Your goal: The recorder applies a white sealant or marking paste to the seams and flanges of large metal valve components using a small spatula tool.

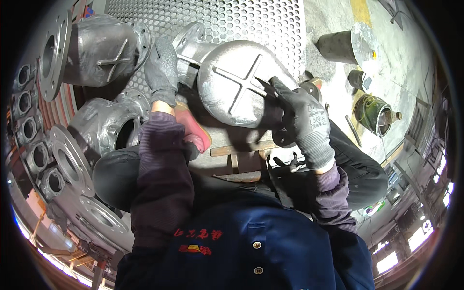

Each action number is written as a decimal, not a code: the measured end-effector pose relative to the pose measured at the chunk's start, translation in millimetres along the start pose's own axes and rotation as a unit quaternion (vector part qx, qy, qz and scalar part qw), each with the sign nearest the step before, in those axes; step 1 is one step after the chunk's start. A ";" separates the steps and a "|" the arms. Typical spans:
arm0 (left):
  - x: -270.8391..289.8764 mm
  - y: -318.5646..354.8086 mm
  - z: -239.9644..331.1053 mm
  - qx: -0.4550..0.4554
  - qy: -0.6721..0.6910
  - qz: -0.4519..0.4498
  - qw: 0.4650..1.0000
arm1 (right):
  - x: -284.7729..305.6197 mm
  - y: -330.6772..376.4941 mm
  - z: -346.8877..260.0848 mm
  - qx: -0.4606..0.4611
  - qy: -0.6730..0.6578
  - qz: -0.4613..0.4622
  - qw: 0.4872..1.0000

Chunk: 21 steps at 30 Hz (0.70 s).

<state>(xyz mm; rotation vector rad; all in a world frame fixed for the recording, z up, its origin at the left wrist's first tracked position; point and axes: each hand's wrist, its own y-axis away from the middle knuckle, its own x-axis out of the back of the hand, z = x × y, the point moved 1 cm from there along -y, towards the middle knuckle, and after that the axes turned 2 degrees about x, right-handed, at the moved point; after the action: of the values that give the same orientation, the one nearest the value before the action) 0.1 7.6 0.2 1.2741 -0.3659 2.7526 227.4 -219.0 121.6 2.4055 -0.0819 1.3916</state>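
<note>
A perforated metal sheet [285, 19] lies along the top of the view. At left, a flanged casting with a raised cross [89, 50] sits above a second flanged casting with a dark opening [99, 121]; farther left, smaller ring-shaped metal pieces [25, 102] stand in a row. On the concrete floor [319, 92] at right are a grey tapered bucket [334, 47], a small dark can [356, 79] and a translucent green container [368, 110], with a slim dark rod [353, 130] near it. A yellow stripe [361, 12] runs behind the bucket. Bright windows [386, 262] show lower right.
</note>
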 end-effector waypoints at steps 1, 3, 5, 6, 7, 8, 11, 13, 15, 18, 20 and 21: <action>0.9 0.2 -4.1 0.004 0.001 0.003 1.000 | -0.9 -2.4 -3.6 0.004 0.003 -0.002 1.000; 3.6 -0.8 -5.3 -0.053 -0.026 0.010 0.998 | -2.8 -4.9 -7.9 0.024 0.049 0.033 0.998; 4.6 -0.1 -0.8 -0.007 -0.023 -0.005 1.000 | -3.0 -7.9 -9.9 0.011 0.044 -0.021 0.999; 4.9 0.0 3.4 0.035 -0.021 -0.021 0.999 | -2.9 -8.4 -12.7 0.011 0.109 -0.055 0.992; 6.2 0.0 8.4 0.037 -0.019 -0.021 0.999 | -3.2 -8.1 -14.0 0.011 0.174 -0.089 0.981; 7.5 0.1 13.3 0.060 -0.019 -0.035 0.997 | -8.8 -4.8 -10.4 0.029 0.178 -0.051 0.982; 8.1 1.0 9.7 0.074 -0.013 -0.037 0.996 | -6.8 -4.4 -15.8 0.028 0.192 -0.038 0.980; 8.9 0.7 11.1 0.064 -0.005 -0.027 0.998 | -1.7 -2.0 -10.7 0.043 0.164 -0.045 0.984; 8.7 1.3 13.3 0.075 0.029 -0.030 0.996 | 5.2 -2.9 -8.3 0.056 0.136 -0.051 0.988; 7.4 -0.1 11.9 0.107 -0.005 -0.029 0.994 | 10.5 -13.9 -1.0 0.009 -0.038 -0.036 0.999; 6.3 1.2 11.6 0.093 0.012 -0.035 0.995 | 6.8 -20.9 7.9 0.012 0.000 -0.032 0.999; 7.4 1.2 9.5 0.081 0.025 -0.037 0.996 | 5.8 -25.3 10.5 0.021 0.035 -0.030 0.999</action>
<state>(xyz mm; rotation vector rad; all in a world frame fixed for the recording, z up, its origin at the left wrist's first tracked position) 2.1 3.9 11.6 1.2211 -0.0915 2.7937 244.8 -198.2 114.7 2.3703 0.0368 1.4625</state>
